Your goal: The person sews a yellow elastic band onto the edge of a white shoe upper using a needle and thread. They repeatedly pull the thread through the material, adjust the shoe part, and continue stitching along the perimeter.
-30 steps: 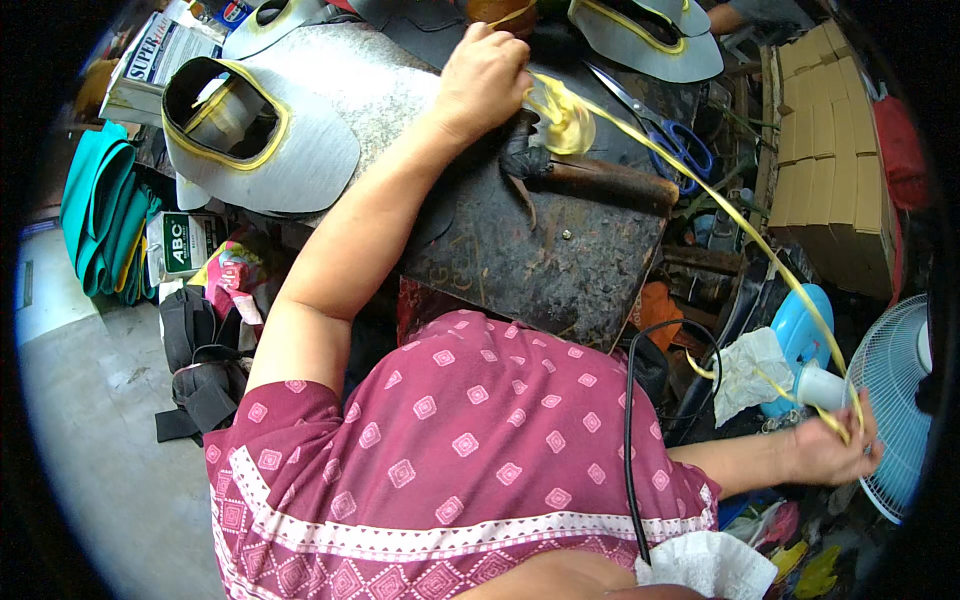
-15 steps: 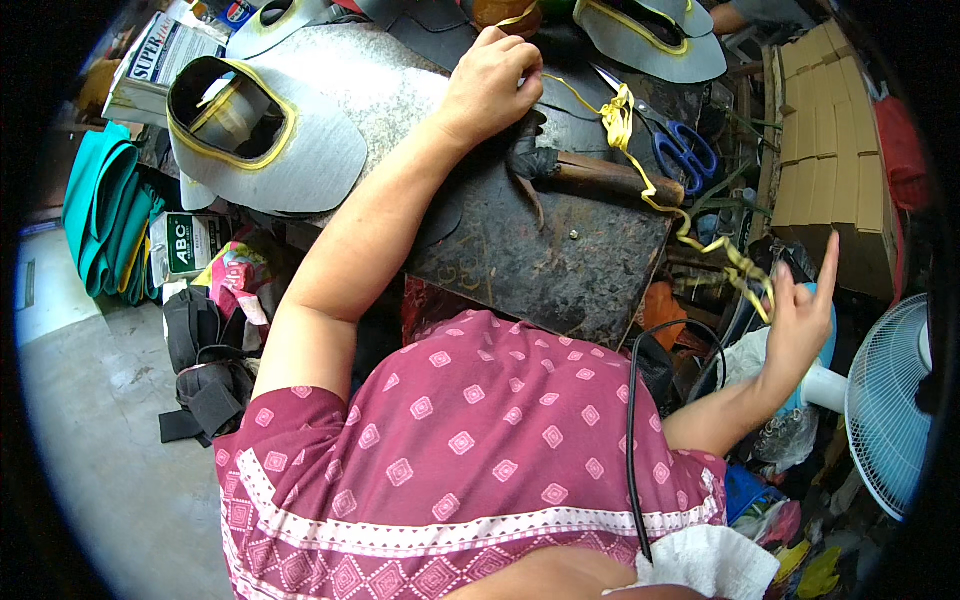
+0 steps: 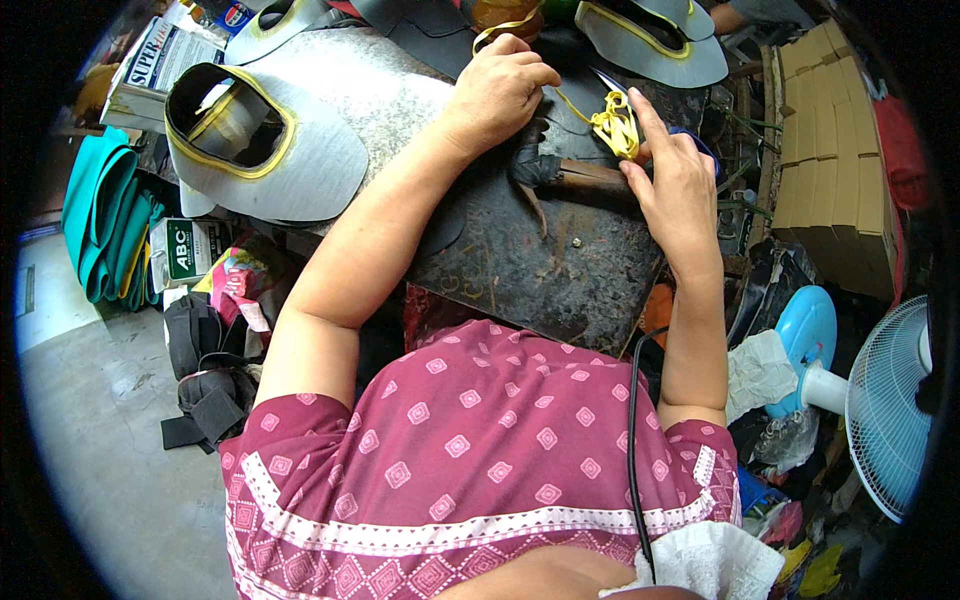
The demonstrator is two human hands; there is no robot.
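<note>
My left hand is closed in a pinch on a narrow yellow strip at the far part of the work table. One end of the strip runs up past a brown rounded object; the other leads right into a loose yellow bundle. Beside that bundle is my right hand, its index finger stretched out and its thumb apart, near or touching the loops. Under them lies a hammer with a wooden handle and dark wrapped head. My right hand partly hides blue-handled scissors.
Grey curved shoe-upper-like pieces with yellow-edged openings lie left and far right. The dark board has a near edge by my body. Stacked tan cartons and a fan stand right; folded green cloth is left.
My right hand has swung in from the far right to the yellow bundle. The strip's tail, which trailed off to the right, is now gathered there. My left hand has barely moved.
</note>
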